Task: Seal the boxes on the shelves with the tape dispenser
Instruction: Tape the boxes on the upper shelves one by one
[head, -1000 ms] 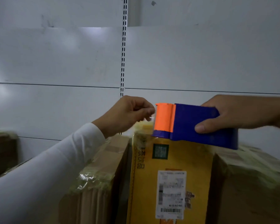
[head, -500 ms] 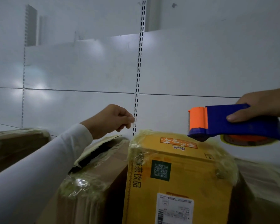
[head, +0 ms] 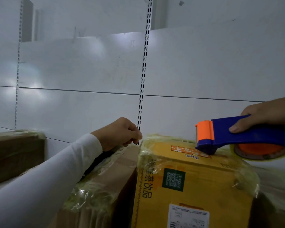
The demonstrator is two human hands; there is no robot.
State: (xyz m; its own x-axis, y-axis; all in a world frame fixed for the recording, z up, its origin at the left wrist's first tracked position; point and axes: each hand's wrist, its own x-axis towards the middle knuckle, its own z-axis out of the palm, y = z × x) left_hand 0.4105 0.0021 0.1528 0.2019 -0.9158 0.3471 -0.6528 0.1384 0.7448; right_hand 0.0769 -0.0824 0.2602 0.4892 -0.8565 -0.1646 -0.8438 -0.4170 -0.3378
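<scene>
The yellow box [head: 192, 178] stands in the middle, with a green square code and a white label on its front. Shiny clear tape wraps over its top edges.

The right hand [head: 268, 116] grips the blue and orange tape dispenser [head: 242, 137], with the thumb lying on its blue side. The dispenser is over the top of the yellow box, near the back right part. Its front end rests on the box top. The tape roll [head: 260, 151] hangs under the dispenser.

The left hand [head: 120, 132], in a white sleeve [head: 44, 181], is at the back left corner of the yellow box. Its fingers are curled tight, and they seem to pinch the tape end there.

A brown box [head: 104, 183] with crinkled tape sits just left of the yellow box. Another brown box [head: 15, 155] is farther left. A white shelf wall [head: 204, 66] stands behind the yellow box.
</scene>
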